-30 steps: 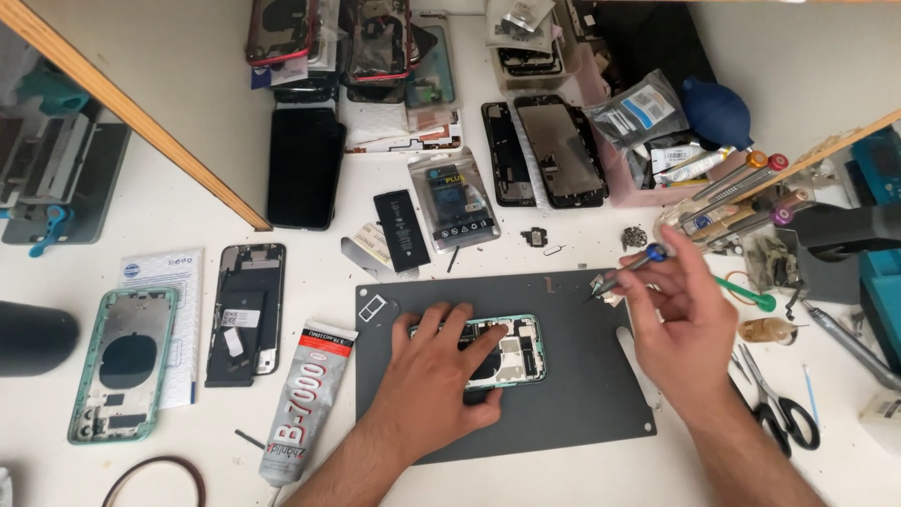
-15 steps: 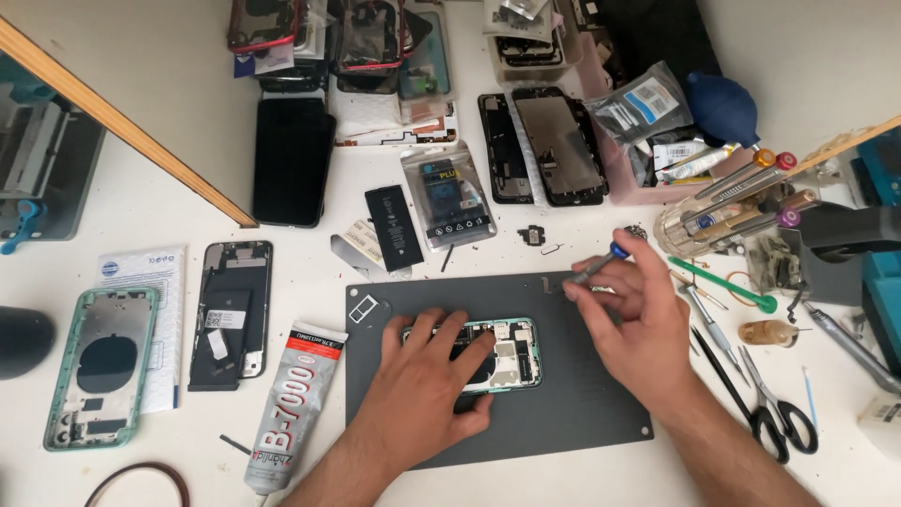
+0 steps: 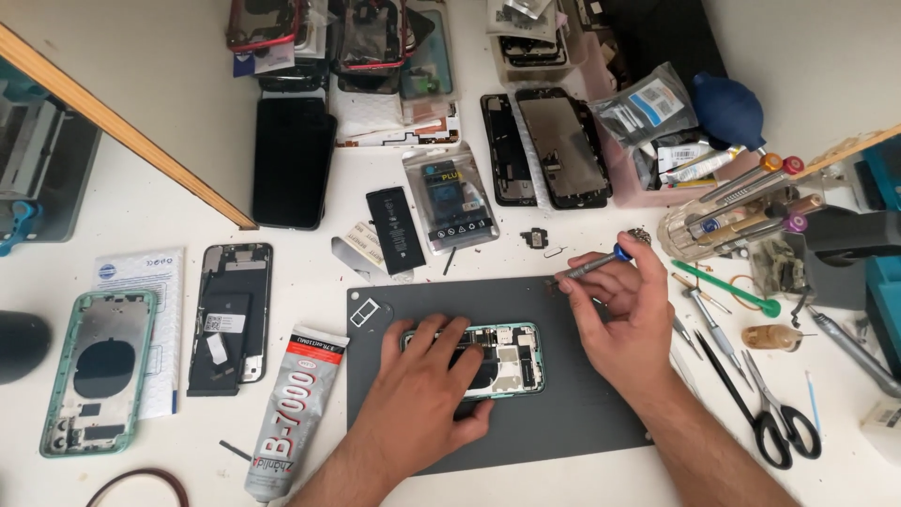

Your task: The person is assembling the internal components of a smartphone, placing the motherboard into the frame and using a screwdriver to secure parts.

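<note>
While your left hand (image 3: 427,390) lies flat, fingers spread, on the opened green phone (image 3: 507,357), that phone rests on the dark grey mat (image 3: 582,413) with its long axis running left to right. Your right hand (image 3: 624,314) is pinched shut on a slim screwdriver (image 3: 593,266), its blue-capped end up and to the right and its tip down-left over the mat's upper edge. Up right, a pink tray (image 3: 624,174) holds clear bags with white labels, and a clear holder (image 3: 694,230) beside it carries screwdrivers with coloured caps. Left of the mat lies a grey glue tube (image 3: 298,413) with red lettering; above the mat sits a clear pouch (image 3: 450,197) with a dark blue-printed card.
</note>
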